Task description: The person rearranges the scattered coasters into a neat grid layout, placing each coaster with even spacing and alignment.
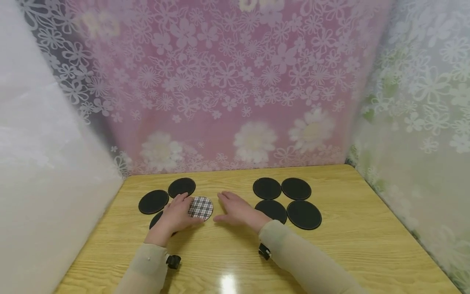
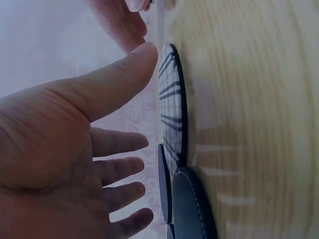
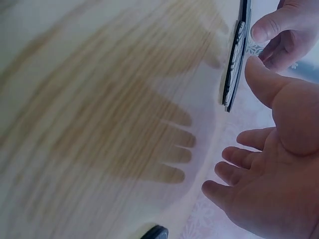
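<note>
A round coaster with a black-and-white plaid face (image 1: pixel 201 208) lies flat on the table, between the two hands in the head view. My left hand (image 1: pixel 179 215) hovers just over its left edge, fingers spread and holding nothing; in the left wrist view the thumb (image 2: pixel 124 74) is raised above the plaid coaster (image 2: pixel 172 104). To the right of that coaster is my right hand (image 1: pixel 236 210), palm down above the wood, thumb and fingers apart with nothing between them. Under the left hand a black coaster (image 1: pixel 156 219) is partly hidden.
Two more black coasters (image 1: pixel 154 201) lie at the left. On the right, several black coasters (image 1: pixel 304 214) form a two-by-two group, one partly behind the right wrist. The wooden table (image 1: pixel 227 261) meets a pink flowered curtain (image 1: pixel 235 81) at the back and pale sheets at both sides.
</note>
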Demonstrator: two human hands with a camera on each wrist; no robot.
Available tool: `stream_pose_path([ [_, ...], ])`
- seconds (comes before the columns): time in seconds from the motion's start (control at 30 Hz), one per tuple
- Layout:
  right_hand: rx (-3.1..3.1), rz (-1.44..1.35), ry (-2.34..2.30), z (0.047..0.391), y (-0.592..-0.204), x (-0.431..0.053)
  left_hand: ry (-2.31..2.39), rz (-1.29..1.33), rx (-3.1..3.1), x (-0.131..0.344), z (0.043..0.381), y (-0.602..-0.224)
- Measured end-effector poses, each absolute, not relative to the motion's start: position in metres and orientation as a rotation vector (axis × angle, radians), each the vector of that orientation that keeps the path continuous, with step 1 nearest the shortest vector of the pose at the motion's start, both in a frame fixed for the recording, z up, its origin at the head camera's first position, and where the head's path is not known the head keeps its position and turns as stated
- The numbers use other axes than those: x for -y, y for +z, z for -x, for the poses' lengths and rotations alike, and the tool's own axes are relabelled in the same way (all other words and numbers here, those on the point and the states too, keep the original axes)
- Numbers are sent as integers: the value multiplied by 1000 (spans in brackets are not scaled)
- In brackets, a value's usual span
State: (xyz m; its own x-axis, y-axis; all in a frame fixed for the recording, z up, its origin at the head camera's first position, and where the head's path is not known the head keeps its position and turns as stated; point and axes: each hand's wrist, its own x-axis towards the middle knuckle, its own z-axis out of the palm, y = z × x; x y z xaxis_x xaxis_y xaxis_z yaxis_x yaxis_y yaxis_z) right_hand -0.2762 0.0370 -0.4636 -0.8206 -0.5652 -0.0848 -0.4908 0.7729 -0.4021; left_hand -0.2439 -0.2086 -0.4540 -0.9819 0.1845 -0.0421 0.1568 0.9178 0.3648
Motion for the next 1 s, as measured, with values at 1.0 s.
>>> stream_pose_path([
  [1.0,-2823,886,-444,283,-470,-5,411,-169,-2964,223,244,-453],
])
